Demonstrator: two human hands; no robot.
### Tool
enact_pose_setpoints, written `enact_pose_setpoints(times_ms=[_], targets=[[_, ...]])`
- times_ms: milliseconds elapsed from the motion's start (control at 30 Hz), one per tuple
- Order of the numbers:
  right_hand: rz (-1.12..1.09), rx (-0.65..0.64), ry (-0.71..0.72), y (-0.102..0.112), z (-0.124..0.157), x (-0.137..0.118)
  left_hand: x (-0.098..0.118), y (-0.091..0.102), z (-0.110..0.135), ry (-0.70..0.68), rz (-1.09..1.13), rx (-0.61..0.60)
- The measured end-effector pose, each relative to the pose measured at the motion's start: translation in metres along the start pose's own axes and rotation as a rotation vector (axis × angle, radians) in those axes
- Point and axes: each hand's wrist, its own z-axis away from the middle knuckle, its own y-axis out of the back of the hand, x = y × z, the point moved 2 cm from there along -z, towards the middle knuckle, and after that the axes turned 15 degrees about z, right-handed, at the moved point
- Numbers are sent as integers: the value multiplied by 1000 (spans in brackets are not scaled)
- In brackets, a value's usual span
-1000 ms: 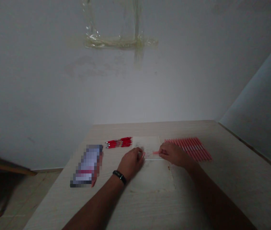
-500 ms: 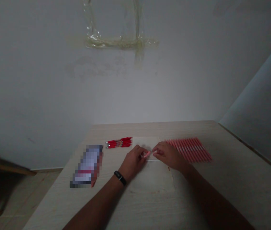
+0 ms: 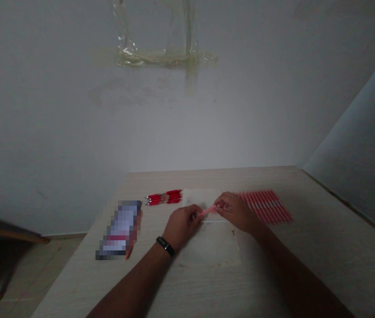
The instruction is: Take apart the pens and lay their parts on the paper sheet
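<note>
Our left hand (image 3: 181, 223) and right hand (image 3: 237, 213) have fingers pinching a pink pen barrel (image 3: 208, 210); uneven grip could slip it toward the counter's (image 3: 333, 247) far edge.

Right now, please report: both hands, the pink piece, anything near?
Left hand and right hand: pinching one slim pink piece. Piece slanted between them. Row of pink items close beside right hand.
</note>
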Motion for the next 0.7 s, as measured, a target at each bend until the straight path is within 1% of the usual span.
enact_pose_setpoints(times_ms=[133, 233, 333, 467, 567, 700], targets=[[-2, -16, 5, -3, 0, -2, -2, -2, -2, 1, 72, 30], [-23, -37, 0, -7, 1, -4, -3, -3, -2, -22, 82, 41], [-29, -42, 8, -10, 2, -7, -1, -2, -1, -53, 25, 15], [52, -55, 40, -13, 2, -8, 0, 0, 0, -60, -73, 16], [108, -79, 32, -19, 2, -6, -2, 1, -1, -42, -103, 16], [127, -92, 3, -26, 2, -4, -5, 0, -1, -11, -112, 19]])
